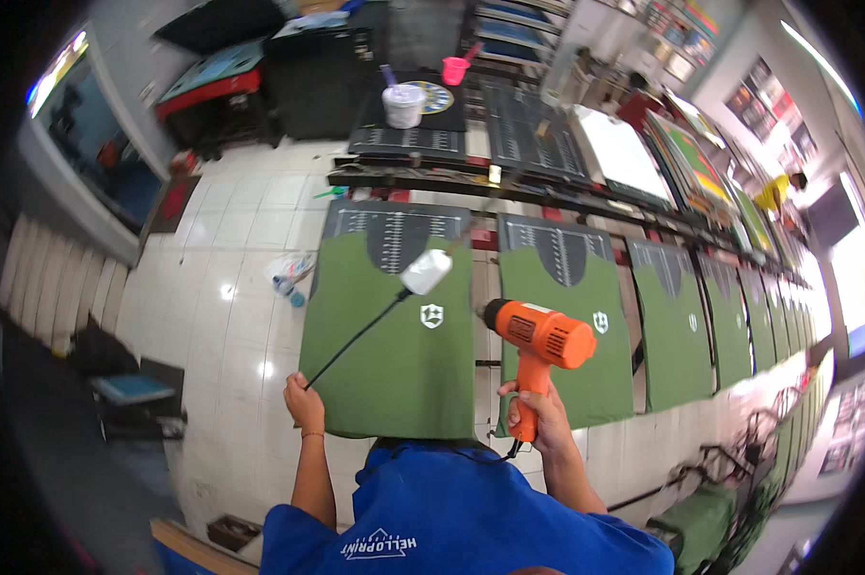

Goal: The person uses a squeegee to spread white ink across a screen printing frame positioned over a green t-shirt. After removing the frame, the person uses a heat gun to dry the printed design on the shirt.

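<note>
My right hand (pixel 538 410) is wrapped round the grip of an orange heat gun (pixel 547 335), its black nozzle facing left. Pinched in my left hand (pixel 305 404) is a black cord (pixel 351 343), drawn taut up to a blurred white block (pixel 426 272), perhaps an extension socket. The block hangs over a green shirt (pixel 384 374) stretched on a dark board (pixel 403 222), beside a white shield print (pixel 432 315) on the chest. Behind the heat gun, a second green shirt (pixel 586 388) lies on its board with the same kind of print.
Several more shirts on boards (pixel 677 355) run off to the right. Beyond a dark rail (pixel 403 179) stand a white tub (pixel 403 107) and a pink cup (pixel 455 69). A plastic bottle (pixel 288 290) lies on the tiled floor (pixel 221 316). A person in yellow (pixel 775 192) is far right.
</note>
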Action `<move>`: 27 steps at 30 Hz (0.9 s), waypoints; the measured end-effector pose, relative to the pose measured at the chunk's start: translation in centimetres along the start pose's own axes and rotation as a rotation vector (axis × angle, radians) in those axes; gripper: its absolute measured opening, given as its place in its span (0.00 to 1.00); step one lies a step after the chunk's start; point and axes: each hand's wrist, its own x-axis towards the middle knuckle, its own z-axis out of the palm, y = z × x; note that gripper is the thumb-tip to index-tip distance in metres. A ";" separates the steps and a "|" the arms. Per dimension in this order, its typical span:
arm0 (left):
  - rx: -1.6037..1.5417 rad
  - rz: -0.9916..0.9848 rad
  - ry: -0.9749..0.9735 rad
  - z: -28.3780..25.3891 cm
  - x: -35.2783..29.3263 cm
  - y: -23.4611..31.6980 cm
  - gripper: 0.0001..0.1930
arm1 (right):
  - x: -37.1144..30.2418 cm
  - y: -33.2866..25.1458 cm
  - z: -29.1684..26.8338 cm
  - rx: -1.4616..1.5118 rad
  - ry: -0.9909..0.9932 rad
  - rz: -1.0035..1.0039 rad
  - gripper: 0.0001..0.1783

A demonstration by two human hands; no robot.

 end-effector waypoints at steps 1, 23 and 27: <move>0.006 0.024 0.008 0.2 -0.1 -0.3 0.15 | 0.1 0.4 -0.7 0.029 -0.029 -0.011 0.33; 0.015 0.041 -0.044 0.0 -0.4 -1.9 0.21 | -5.5 1.1 -3.2 0.002 -0.030 -0.010 0.41; -0.031 0.283 0.042 1.5 1.3 -4.1 0.14 | -3.9 0.2 -2.2 0.036 0.041 0.050 0.41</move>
